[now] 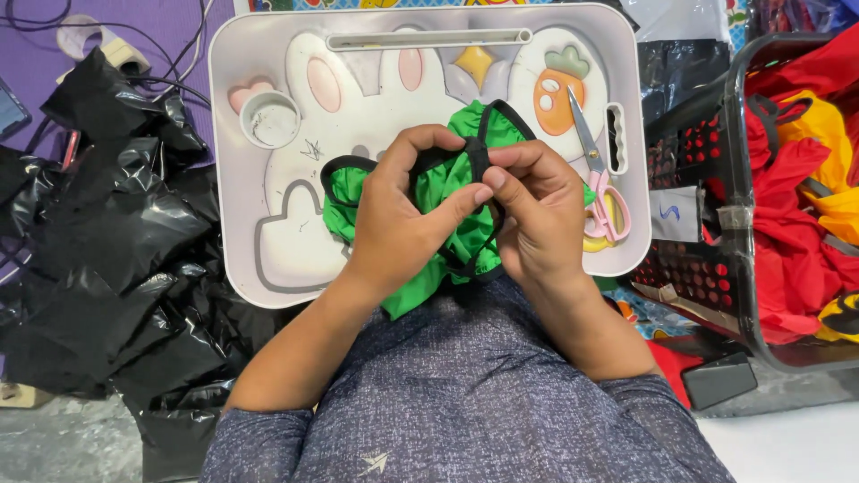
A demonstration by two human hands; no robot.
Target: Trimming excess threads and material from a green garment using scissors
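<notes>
Your L hand (pixel 394 224) & R hand (pixel 537 215) both pinch the green cloth (pixel 447 192) w/ black trim; scissors (pixel 598 174) just right of R.

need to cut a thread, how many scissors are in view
1: the pink-handled scissors lie on the white tray, at its right edge beside the right hand. Others may be hidden.

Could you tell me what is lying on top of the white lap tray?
On the white lap tray lie pink-handled scissors and the green fabric piece that the left hand and right hand hold. The hands and fabric cover the tray's middle.
</notes>
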